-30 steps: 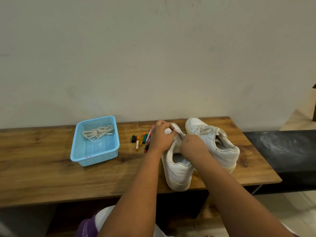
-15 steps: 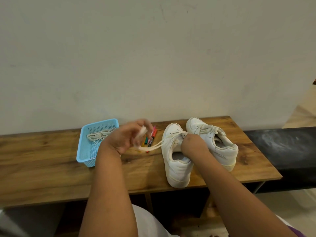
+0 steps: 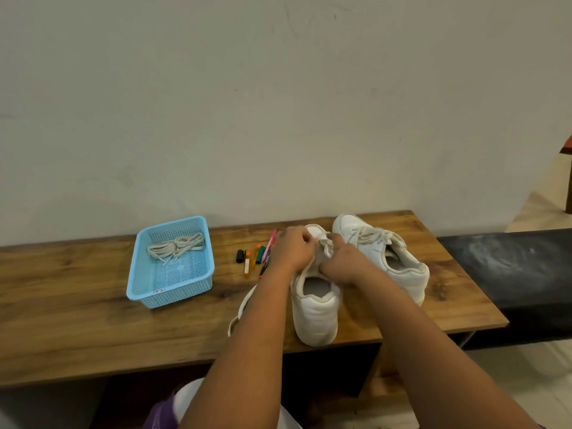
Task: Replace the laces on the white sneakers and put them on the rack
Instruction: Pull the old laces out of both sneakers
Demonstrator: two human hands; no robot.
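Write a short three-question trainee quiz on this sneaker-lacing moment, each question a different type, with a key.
1. True or false: the blue basket holds a bundle of laces.
2. Which sneaker are both hands working on? A) near sneaker B) far sneaker
3. Fill in: the markers lie between the basket and the ____.

Key: 1 true; 2 A, the left hand and right hand are at its lacing; 3 sneakers.

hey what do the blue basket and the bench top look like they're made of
The blue basket looks like moulded plastic: uniform light blue, perforated mesh walls and floor, slight sheen. The bench top looks like wood or a wood-grain laminate: brown with dark streaks and knots, matte finish. Which of the two cannot be told from here.
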